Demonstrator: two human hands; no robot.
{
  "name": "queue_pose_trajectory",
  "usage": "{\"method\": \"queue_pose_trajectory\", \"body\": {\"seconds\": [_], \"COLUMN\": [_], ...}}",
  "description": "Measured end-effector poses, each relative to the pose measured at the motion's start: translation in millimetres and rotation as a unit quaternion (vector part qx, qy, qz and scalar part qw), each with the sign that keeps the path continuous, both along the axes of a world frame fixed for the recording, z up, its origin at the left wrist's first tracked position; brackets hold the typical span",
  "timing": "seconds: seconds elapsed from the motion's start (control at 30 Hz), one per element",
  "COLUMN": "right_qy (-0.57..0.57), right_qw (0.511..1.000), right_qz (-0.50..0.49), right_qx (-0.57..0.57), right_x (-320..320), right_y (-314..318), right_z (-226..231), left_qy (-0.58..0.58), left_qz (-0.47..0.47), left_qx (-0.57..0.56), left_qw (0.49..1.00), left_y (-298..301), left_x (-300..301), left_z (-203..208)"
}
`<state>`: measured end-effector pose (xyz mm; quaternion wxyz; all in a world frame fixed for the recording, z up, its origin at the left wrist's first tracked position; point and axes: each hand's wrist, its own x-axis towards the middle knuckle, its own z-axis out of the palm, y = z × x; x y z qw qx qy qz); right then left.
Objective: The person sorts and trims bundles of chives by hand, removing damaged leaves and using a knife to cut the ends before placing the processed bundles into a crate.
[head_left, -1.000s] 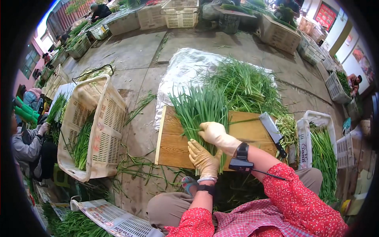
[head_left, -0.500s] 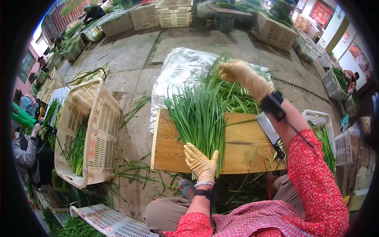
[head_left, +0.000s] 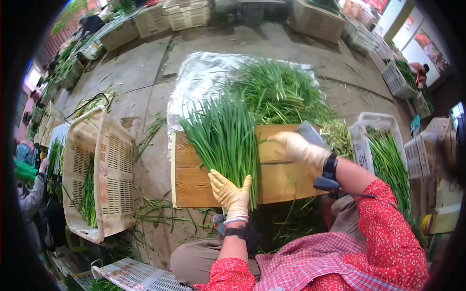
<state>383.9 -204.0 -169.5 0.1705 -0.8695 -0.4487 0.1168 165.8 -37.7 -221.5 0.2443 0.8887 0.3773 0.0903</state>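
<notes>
Now resting open, cream-gloved left hand (head_left: pixel 231 198) on long green leaf bundle (head_left: pixel 224 140). Cannot tell grip of blurred, cream-gloved right hand (head_left: pixel 302 147) nearby.

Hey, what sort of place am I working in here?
Likely a vegetable sorting or packing area: a bunch of long green leaves lies on a wooden board, plastic crates of greens stand around, and another person is beside one.

Grey jointed floor (head_left: pixel 131 68), white wall (head_left: pixel 406 36) upper right, reddish wall (head_left: pixel 57 41) upper left.
</notes>
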Motion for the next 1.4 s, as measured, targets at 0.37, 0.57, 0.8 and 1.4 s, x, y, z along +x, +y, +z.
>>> {"method": "queue_pose_trajectory", "body": {"seconds": [0.37, 0.57, 0.8, 1.4], "right_qy": [0.272, 0.160, 0.164, 0.274], "right_qw": [0.894, 0.970, 0.984, 0.906], "right_qz": [0.244, 0.078, -0.065, 0.187], "right_qx": [-0.259, -0.167, -0.004, -0.261], "right_x": [-207.0, -197.4, -182.0, -238.6], "right_y": [-125.7, -71.1, -26.7, -53.1], "right_z": [-14.2, 15.0, -2.0, -77.4], "left_qy": [-0.029, -0.338, -0.230, 0.051], "left_qz": [-0.011, 0.112, 0.081, -0.060], "left_qx": [-0.099, -0.407, -0.221, -0.013], "left_qw": [0.995, 0.841, 0.944, 0.997], "left_y": [14.5, 66.3, 69.1, 14.7], "left_x": [0.1, -10.8, -7.0, 4.6], "left_z": [3.2, -34.6, -43.2, 12.7]}}
